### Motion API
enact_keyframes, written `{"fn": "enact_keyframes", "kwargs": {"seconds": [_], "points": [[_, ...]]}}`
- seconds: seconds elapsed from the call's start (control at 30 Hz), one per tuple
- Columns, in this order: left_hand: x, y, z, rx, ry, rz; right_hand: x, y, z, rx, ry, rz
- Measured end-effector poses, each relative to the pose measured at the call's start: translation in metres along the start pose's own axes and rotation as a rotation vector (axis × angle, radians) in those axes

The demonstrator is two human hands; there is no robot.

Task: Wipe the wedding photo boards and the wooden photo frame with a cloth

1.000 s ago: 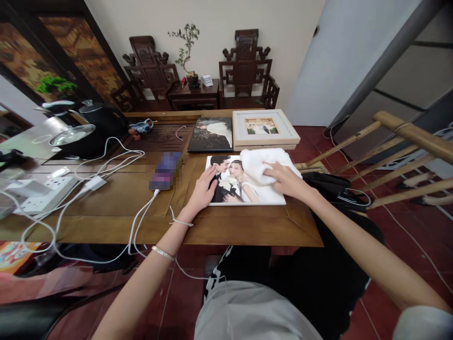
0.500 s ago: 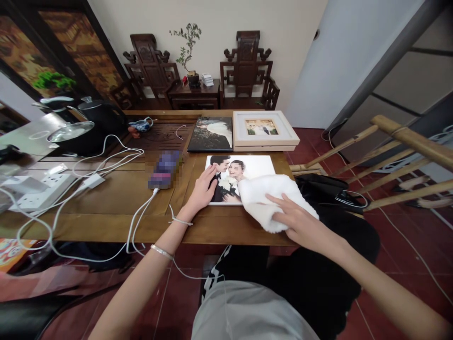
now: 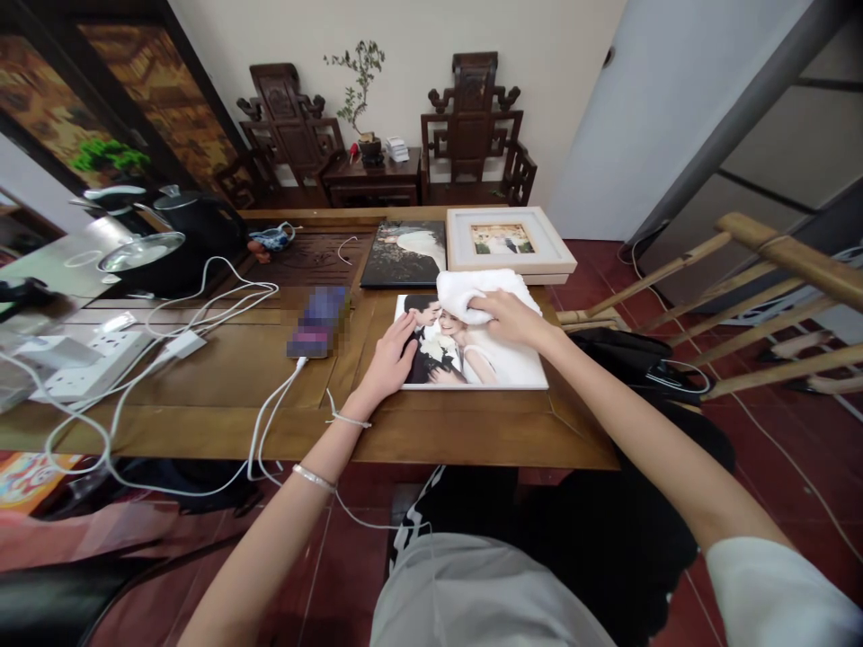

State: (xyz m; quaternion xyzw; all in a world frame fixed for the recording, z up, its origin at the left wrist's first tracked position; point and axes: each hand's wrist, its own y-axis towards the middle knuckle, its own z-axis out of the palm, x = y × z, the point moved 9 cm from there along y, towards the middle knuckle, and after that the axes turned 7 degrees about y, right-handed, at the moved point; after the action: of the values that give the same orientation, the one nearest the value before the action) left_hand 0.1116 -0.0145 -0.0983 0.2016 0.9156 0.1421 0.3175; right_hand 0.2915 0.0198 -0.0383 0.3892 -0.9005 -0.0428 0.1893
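A large wedding photo print (image 3: 512, 367) lies flat near the front edge of the wooden table (image 3: 222, 377). My left hand (image 3: 393, 358) rests flat on the print's left side, fingers stretched out. My right hand (image 3: 511, 316) presses a folded white cloth (image 3: 472, 289) onto the print's far edge, fingers curled over the cloth.
Behind the print lie a dark photo panel (image 3: 405, 254) and a white framed picture (image 3: 505, 241). A phone (image 3: 316, 321) on a white cable, a power strip (image 3: 87, 364), kettles (image 3: 195, 225) and a teapot (image 3: 273, 238) fill the left. A bamboo chair (image 3: 755, 296) and black bag (image 3: 634, 359) stand right.
My right hand swept the cloth from the print's top right down off its near right corner, then back up to the far edge. The left hand stayed in place.
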Motion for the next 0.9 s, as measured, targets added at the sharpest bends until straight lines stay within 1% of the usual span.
{"fn": "enact_keyframes", "kwargs": {"seconds": [0.1,0.17,0.23,0.3,0.47,0.57,0.63,0.7,0.8,0.9], "points": [[0.000,0.000,0.000,-0.001,0.004,0.003,0.004,-0.006,0.004,-0.029,-0.006,0.023],[0.001,0.000,0.001,0.002,0.002,-0.002,0.011,-0.019,0.009,-0.026,-0.015,0.047],[0.001,0.000,0.001,0.003,0.005,-0.006,0.023,-0.037,0.016,0.000,-0.022,0.051],[0.001,0.000,0.001,0.001,0.010,-0.002,0.042,-0.060,0.023,0.023,-0.035,0.026],[0.000,0.000,0.002,0.003,0.006,-0.012,0.103,-0.120,0.035,0.067,-0.068,-0.077],[0.001,-0.001,0.002,0.003,0.009,-0.027,0.129,-0.139,0.040,0.133,-0.050,-0.101],[0.001,-0.001,0.002,-0.002,0.009,-0.028,0.134,-0.139,0.039,0.161,-0.026,-0.099],[0.001,-0.001,0.002,-0.005,0.005,-0.025,0.130,-0.129,0.036,0.167,0.002,-0.091],[0.000,-0.001,0.002,0.008,0.005,-0.019,0.110,-0.101,0.031,0.156,0.034,-0.060],[-0.001,-0.001,0.002,0.020,0.012,-0.007,0.083,-0.062,0.027,0.143,0.033,-0.009]]}}
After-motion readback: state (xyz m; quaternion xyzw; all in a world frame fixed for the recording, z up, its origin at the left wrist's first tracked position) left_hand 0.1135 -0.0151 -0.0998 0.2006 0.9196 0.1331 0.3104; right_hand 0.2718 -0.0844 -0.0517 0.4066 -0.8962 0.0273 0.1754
